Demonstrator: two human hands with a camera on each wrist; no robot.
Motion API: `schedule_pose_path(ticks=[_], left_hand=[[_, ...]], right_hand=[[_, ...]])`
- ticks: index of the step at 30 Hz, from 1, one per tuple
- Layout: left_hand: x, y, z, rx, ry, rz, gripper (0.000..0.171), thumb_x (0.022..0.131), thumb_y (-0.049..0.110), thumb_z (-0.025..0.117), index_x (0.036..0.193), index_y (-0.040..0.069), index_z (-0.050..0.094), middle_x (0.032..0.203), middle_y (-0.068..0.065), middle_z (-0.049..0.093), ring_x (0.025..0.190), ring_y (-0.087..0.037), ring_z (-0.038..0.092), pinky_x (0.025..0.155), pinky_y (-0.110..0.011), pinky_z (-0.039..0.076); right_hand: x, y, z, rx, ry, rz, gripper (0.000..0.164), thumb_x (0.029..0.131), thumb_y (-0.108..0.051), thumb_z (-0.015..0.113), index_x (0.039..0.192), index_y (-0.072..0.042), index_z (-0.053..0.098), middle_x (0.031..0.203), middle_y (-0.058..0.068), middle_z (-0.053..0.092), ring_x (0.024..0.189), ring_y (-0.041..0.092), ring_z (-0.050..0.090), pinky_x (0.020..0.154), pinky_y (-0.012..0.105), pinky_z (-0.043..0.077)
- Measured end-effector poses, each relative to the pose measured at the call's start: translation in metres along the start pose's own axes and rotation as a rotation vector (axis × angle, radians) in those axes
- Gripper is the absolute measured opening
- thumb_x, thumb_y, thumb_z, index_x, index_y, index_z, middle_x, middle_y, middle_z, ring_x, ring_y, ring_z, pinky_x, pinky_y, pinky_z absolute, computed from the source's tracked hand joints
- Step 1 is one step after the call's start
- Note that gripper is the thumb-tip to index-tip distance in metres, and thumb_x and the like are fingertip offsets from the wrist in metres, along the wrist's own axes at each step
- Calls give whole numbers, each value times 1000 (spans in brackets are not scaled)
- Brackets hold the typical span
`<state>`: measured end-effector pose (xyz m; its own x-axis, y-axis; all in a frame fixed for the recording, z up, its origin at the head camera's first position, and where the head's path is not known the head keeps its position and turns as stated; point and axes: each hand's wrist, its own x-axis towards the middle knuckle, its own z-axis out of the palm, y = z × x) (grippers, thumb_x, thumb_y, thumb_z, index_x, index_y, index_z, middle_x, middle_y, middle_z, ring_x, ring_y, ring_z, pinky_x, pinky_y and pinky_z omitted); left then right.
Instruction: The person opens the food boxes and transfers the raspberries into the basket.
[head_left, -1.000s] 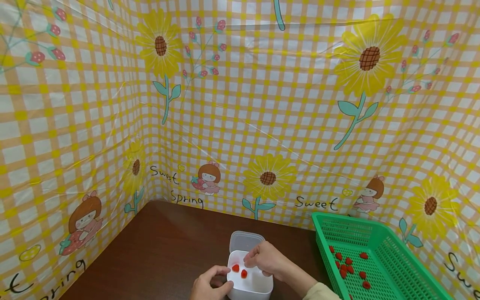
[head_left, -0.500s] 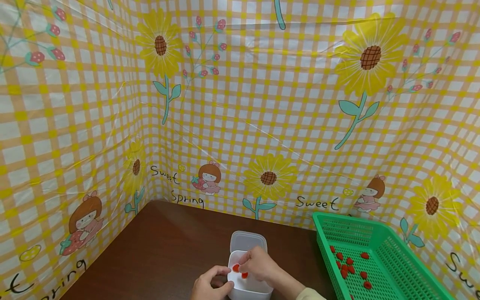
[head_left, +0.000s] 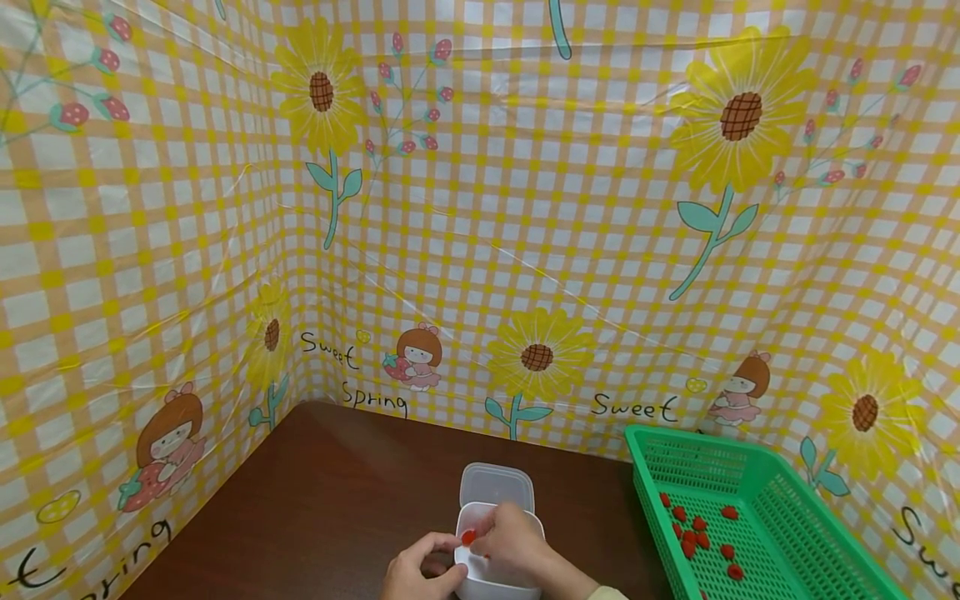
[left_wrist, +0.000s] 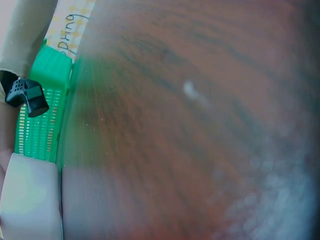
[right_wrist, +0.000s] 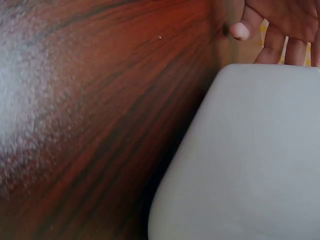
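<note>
A white plastic box (head_left: 495,590) stands on the brown table, one red raspberry (head_left: 468,537) showing inside. My right hand (head_left: 513,542) reaches down into it with bent fingers, the fingertips right beside that berry. The back of the hand covers part of the inside, so I cannot tell whether the fingers hold a berry. At the box's left side my left hand (head_left: 422,568) touches the wall near the rim with thumb and index finger spread apart. The right wrist view shows the box's smooth wall (right_wrist: 250,150) with the left hand's thumb and fingers (right_wrist: 295,47) beyond it.
A clear lid (head_left: 497,483) lies behind the box. To the right stands a green perforated basket (head_left: 798,517) with several raspberries (head_left: 699,540) in its left part. A checked, flowered cloth (head_left: 480,208) rises behind and beside the table (head_left: 337,483).
My right hand has moved left and down into the box, hiding one of the two raspberries seen there before. The left hand has stayed at the box's side.
</note>
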<state>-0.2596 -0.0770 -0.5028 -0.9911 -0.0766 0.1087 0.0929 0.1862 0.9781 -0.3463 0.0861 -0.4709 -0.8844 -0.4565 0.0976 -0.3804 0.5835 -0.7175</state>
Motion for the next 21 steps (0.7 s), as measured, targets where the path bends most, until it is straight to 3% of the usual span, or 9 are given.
schedule_pose_path(ticks=[9, 16, 21], left_hand=[[0, -2, -1, 15, -3, 20, 32, 82, 19, 79, 110, 5, 72, 104, -13, 73, 78, -17, 68, 64, -32, 58], [-1, -4, 1, 33, 14, 51, 33, 81, 22, 79, 110, 7, 72, 107, -11, 74, 75, -8, 67, 62, -25, 53], [-1, -1, 1, 34, 18, 47, 33, 81, 21, 79, 109, 6, 72, 103, -11, 74, 75, -9, 67, 62, -24, 54]], right_hand=[[-1, 1, 5, 19, 15, -24, 12, 71, -4, 74, 60, -2, 68, 50, -14, 46, 48, 5, 38, 45, 20, 27], [-2, -1, 7, -26, 14, -28, 10, 71, -5, 76, 63, -3, 71, 55, -9, 57, 53, 6, 43, 47, 22, 32], [-2, -2, 7, -36, 20, -27, 12, 72, -5, 77, 63, -4, 69, 56, -7, 57, 54, 7, 44, 48, 22, 33]])
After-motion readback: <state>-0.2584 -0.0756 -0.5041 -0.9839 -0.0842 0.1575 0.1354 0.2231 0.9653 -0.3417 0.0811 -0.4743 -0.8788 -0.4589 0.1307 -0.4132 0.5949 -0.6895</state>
